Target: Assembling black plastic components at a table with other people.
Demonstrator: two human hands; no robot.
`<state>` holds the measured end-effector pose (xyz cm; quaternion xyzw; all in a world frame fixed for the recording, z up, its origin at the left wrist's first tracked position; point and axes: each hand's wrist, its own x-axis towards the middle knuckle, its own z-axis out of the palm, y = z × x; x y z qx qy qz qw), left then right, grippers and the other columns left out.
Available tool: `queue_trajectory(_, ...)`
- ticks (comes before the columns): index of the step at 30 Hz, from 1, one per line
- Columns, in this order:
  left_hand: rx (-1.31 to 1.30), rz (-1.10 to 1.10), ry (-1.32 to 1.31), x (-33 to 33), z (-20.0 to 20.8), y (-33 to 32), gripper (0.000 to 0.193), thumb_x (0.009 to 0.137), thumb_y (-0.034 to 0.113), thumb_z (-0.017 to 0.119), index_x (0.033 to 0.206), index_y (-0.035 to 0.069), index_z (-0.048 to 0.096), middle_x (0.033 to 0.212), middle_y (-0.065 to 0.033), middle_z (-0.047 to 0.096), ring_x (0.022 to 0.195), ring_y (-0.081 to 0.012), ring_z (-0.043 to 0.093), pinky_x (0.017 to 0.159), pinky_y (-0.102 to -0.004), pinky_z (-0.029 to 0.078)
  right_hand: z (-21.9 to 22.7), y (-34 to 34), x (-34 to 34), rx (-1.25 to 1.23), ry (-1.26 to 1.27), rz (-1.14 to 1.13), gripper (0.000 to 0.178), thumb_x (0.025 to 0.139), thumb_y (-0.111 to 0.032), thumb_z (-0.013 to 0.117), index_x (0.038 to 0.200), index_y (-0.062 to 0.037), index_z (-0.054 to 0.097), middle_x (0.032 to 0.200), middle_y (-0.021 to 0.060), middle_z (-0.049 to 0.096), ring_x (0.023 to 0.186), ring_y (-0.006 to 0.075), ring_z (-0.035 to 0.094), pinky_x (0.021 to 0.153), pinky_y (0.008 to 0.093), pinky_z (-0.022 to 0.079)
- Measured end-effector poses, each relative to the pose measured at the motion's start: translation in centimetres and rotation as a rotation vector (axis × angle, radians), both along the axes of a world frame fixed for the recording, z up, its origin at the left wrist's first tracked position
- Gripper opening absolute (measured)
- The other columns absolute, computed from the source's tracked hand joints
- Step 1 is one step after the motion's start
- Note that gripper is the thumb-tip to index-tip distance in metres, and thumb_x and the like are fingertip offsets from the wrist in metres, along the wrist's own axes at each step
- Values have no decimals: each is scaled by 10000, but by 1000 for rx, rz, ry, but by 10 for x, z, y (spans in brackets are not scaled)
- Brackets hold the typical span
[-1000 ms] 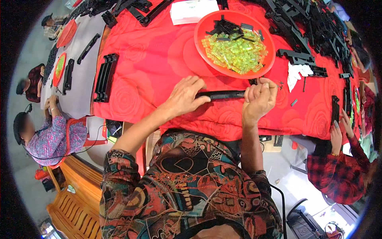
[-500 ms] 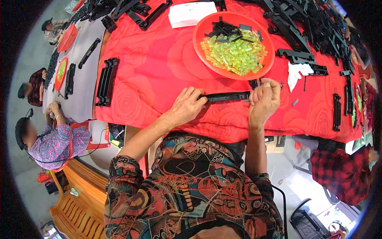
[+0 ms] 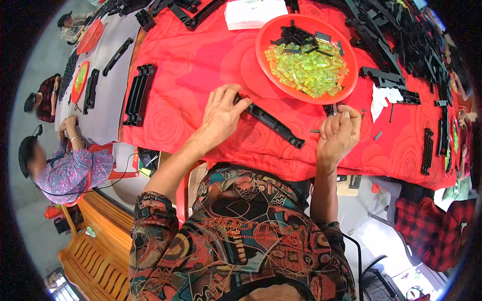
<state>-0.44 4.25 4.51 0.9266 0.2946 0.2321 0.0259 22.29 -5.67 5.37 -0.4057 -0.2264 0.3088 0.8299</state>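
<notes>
My left hand (image 3: 224, 111) pinches the upper left end of a long black plastic part (image 3: 271, 123) between thumb and fingers. That part slants down to the right over the red cloth, and its far end comes near my right hand. My right hand (image 3: 339, 131) is curled closed, with a thin dark rod (image 3: 315, 131) sticking out on its left side; the rest of the rod is hidden in the fingers. A small dark piece (image 3: 329, 109) shows just above these fingers, below a red bowl (image 3: 262, 55). In the bowl lie yellow-green translucent pieces (image 3: 304, 72) and small black pieces (image 3: 296, 35).
Several long black parts (image 3: 139, 95) lie side by side at left. A large heap of black parts (image 3: 401, 45) covers the far right. A white box (image 3: 253, 14) and crumpled tissue (image 3: 384, 100) are on the cloth. Other people (image 3: 75, 168) sit at left and right.
The long black part has turned from nearly level to slanting down to the right. My left hand has moved up and left with it; my right hand has come away from its end.
</notes>
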Motion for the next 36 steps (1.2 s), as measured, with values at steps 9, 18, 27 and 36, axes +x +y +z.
queue_trajectory(9,-272,58,-13,53,-26,-65,334,834,273,650,1108,86,610,585,-98,539,525,-277,577,466,-401,450,6,0,-6,-25,5,29,117,960,-97,439,944,2,499,525,-48,272,401,33,229,356,218,211)
queue_trajectory(18,-226,181,-11,38,-17,-72,289,797,328,676,970,110,599,668,-148,546,598,-332,586,525,-429,465,3,-3,-7,-49,20,51,114,963,-109,443,944,-14,504,544,-49,283,415,30,243,360,212,216)
queue_trajectory(27,-256,-78,228,-9,11,-74,157,759,98,560,914,75,582,981,-180,530,921,-344,528,784,-446,424,3,-5,-13,-34,95,98,160,983,-149,415,954,-22,508,575,-43,299,442,39,272,382,209,247)
queue_trajectory(36,-135,-259,32,6,-19,-56,141,759,78,551,898,57,561,1110,-186,517,948,-316,526,802,-414,436,-2,-5,-19,-71,78,131,243,983,-209,423,943,-4,546,581,-52,286,487,49,309,444,221,279)
